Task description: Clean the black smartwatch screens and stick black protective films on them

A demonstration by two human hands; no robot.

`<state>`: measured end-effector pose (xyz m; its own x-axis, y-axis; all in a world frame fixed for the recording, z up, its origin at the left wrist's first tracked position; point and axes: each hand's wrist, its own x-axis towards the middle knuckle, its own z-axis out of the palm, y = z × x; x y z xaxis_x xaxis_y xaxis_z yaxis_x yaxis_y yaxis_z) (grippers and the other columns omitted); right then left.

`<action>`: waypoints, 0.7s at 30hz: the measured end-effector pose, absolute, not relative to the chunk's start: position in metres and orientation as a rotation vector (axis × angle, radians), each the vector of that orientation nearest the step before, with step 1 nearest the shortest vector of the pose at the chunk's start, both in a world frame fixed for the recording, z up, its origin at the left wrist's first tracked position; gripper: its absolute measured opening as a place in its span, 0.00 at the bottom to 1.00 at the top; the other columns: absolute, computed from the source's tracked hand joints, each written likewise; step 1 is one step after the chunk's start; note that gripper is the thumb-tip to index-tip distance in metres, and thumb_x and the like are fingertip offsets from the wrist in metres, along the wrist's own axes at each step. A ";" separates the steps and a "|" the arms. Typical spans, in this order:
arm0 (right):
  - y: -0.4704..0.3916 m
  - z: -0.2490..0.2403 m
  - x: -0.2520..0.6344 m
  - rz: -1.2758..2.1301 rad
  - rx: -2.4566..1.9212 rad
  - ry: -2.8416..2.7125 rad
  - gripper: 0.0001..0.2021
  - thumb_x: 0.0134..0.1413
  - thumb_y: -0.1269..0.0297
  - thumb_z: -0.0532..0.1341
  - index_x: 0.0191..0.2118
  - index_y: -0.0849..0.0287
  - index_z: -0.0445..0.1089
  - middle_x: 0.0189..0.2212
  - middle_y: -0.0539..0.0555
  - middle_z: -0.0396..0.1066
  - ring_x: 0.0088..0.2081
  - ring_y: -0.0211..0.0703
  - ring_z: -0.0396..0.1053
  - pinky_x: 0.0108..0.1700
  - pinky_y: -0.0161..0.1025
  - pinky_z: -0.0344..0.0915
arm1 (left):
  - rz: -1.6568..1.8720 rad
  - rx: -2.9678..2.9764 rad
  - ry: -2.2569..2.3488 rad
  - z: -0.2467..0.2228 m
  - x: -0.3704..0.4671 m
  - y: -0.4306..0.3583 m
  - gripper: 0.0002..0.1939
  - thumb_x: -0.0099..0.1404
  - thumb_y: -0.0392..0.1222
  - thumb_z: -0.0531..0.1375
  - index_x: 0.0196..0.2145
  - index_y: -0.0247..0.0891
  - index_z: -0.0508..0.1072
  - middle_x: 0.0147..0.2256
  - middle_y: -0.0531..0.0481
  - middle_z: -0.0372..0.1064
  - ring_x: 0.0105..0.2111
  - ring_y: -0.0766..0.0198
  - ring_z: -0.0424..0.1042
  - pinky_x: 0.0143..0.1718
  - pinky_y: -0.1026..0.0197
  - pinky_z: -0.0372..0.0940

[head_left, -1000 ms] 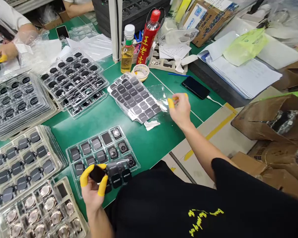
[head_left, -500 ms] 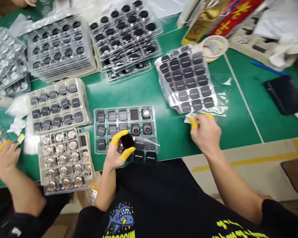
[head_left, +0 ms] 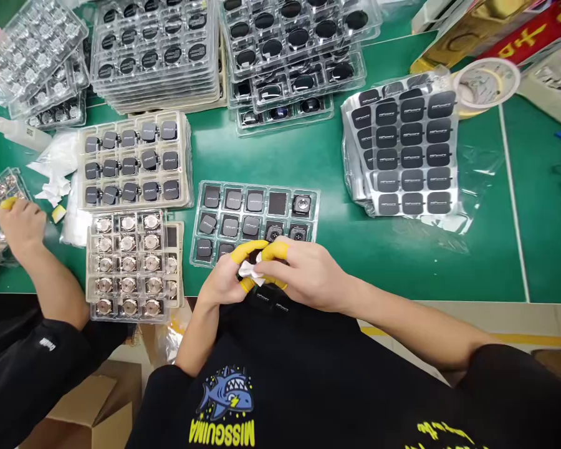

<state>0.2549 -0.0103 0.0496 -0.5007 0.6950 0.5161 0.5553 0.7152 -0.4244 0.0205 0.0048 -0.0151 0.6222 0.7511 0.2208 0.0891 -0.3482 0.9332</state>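
Observation:
Close to my body, above the near edge of the clear tray point(head_left: 257, 186), my two hands meet. Yellow finger cots cover several of my fingertips. My left hand point(head_left: 222, 277) is closed around a dark square watch case, now mostly hidden by fingers and cloth. Pinched in my right hand point(head_left: 308, 274) is a small crumpled white cloth point(head_left: 251, 271), which lies against the case. Square watch cases sit in the tray's pockets, several with dark labelled covers, a few with round sensor backs showing. A strip of black stickers point(head_left: 271, 302) lies below my hands.
Sheets of black stickers point(head_left: 411, 156) lie right of the tray, beside a tape roll point(head_left: 486, 84). Trays of round dark parts point(head_left: 294, 37) stand behind. Left are a tray of square cases point(head_left: 129, 162), a tray of round watches point(head_left: 128, 265) and a co-worker's hand point(head_left: 22, 224).
My right hand has moved left from beside the sticker sheets, bringing the white cloth to the watch case in my left hand. The view has shifted, too.

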 end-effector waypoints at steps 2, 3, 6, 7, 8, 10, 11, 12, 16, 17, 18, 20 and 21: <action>-0.006 0.051 0.249 0.140 -0.976 -2.222 0.16 0.80 0.73 0.55 0.43 0.56 0.81 0.31 0.53 0.76 0.34 0.44 0.69 0.32 0.38 0.62 | 0.828 1.798 0.700 -0.017 0.018 0.004 0.30 0.75 0.51 0.71 0.69 0.42 0.74 0.59 0.39 0.85 0.55 0.48 0.87 0.57 0.51 0.82; -0.005 0.051 0.247 0.091 -1.011 -2.204 0.16 0.79 0.74 0.55 0.43 0.57 0.81 0.31 0.53 0.76 0.34 0.44 0.69 0.33 0.38 0.63 | 0.848 1.767 0.713 -0.018 0.018 0.003 0.31 0.74 0.53 0.72 0.69 0.41 0.75 0.59 0.38 0.85 0.55 0.47 0.87 0.58 0.51 0.82; -0.003 0.044 0.249 0.014 -1.169 -2.171 0.15 0.76 0.76 0.56 0.44 0.59 0.80 0.33 0.56 0.77 0.36 0.47 0.72 0.32 0.40 0.63 | 0.896 1.618 0.760 -0.020 0.016 -0.001 0.32 0.72 0.56 0.74 0.68 0.42 0.75 0.56 0.39 0.85 0.53 0.49 0.87 0.56 0.53 0.82; -0.003 0.041 0.253 0.015 -1.223 -2.157 0.14 0.75 0.75 0.56 0.45 0.58 0.80 0.33 0.56 0.78 0.36 0.47 0.73 0.31 0.40 0.62 | 0.898 1.556 0.779 -0.020 0.015 -0.002 0.33 0.72 0.56 0.74 0.68 0.43 0.75 0.55 0.40 0.84 0.50 0.50 0.87 0.54 0.53 0.82; -0.003 0.039 0.258 0.038 -1.267 -2.128 0.12 0.75 0.75 0.58 0.45 0.58 0.79 0.33 0.56 0.78 0.36 0.47 0.73 0.30 0.41 0.62 | 0.897 1.494 0.800 -0.020 0.014 -0.004 0.33 0.72 0.57 0.74 0.68 0.43 0.75 0.54 0.41 0.84 0.48 0.52 0.87 0.53 0.54 0.82; -0.003 0.036 0.268 0.150 -1.313 -2.004 0.07 0.75 0.73 0.61 0.46 0.57 0.77 0.35 0.55 0.78 0.34 0.46 0.74 0.31 0.40 0.64 | 0.888 1.400 0.836 -0.018 0.012 -0.005 0.35 0.70 0.59 0.75 0.68 0.43 0.76 0.54 0.41 0.84 0.46 0.53 0.86 0.51 0.53 0.82; -0.003 0.037 0.272 0.227 -1.308 -1.930 0.06 0.75 0.73 0.63 0.47 0.56 0.77 0.36 0.55 0.78 0.34 0.44 0.74 0.32 0.39 0.66 | 0.877 1.380 0.844 -0.017 0.012 -0.005 0.35 0.70 0.60 0.76 0.67 0.43 0.76 0.54 0.40 0.83 0.45 0.53 0.86 0.51 0.53 0.82; -0.003 0.039 0.274 0.303 -1.282 -1.870 0.06 0.73 0.73 0.65 0.48 0.55 0.76 0.38 0.54 0.79 0.34 0.43 0.74 0.33 0.38 0.67 | 0.866 1.382 0.842 -0.017 0.012 -0.004 0.36 0.69 0.60 0.76 0.67 0.43 0.76 0.54 0.40 0.83 0.46 0.53 0.86 0.51 0.53 0.82; 0.000 0.052 0.257 0.382 -1.089 -1.978 0.12 0.70 0.76 0.63 0.51 0.53 0.76 0.39 0.53 0.80 0.38 0.45 0.77 0.37 0.38 0.70 | 0.866 1.518 0.761 -0.015 0.018 0.005 0.38 0.67 0.64 0.76 0.66 0.42 0.76 0.55 0.40 0.83 0.51 0.50 0.85 0.55 0.51 0.81; 0.001 0.054 0.250 0.335 -1.059 -2.052 0.14 0.68 0.78 0.61 0.50 0.54 0.77 0.38 0.54 0.80 0.39 0.46 0.77 0.35 0.39 0.68 | 0.878 1.547 0.745 -0.015 0.019 0.006 0.38 0.67 0.65 0.76 0.66 0.42 0.77 0.54 0.41 0.83 0.51 0.49 0.85 0.56 0.51 0.81; 0.003 0.055 0.243 0.273 -1.050 -2.114 0.16 0.66 0.80 0.59 0.50 0.55 0.78 0.38 0.54 0.80 0.39 0.46 0.77 0.34 0.39 0.66 | 0.886 1.556 0.739 -0.016 0.020 0.007 0.38 0.67 0.65 0.76 0.65 0.41 0.77 0.53 0.41 0.83 0.51 0.49 0.85 0.56 0.51 0.80; 0.007 0.055 0.234 0.167 -1.090 -2.184 0.17 0.65 0.81 0.57 0.48 0.56 0.79 0.36 0.55 0.79 0.37 0.47 0.76 0.31 0.40 0.62 | 0.895 1.512 0.753 -0.018 0.021 0.007 0.37 0.68 0.66 0.74 0.64 0.40 0.77 0.50 0.41 0.83 0.49 0.50 0.85 0.53 0.52 0.81; 0.009 0.054 0.233 0.141 -1.122 -2.198 0.17 0.65 0.80 0.57 0.48 0.57 0.80 0.35 0.55 0.78 0.37 0.47 0.75 0.30 0.40 0.60 | 0.892 1.472 0.767 -0.019 0.021 0.006 0.36 0.69 0.66 0.74 0.64 0.39 0.76 0.50 0.41 0.83 0.48 0.50 0.85 0.52 0.53 0.82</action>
<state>0.2326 0.0088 0.0540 -0.4162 0.7553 0.5063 0.6846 0.6267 -0.3723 0.0206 0.0057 -0.0193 0.4900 0.8664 0.0964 -0.0342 -0.0914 0.9952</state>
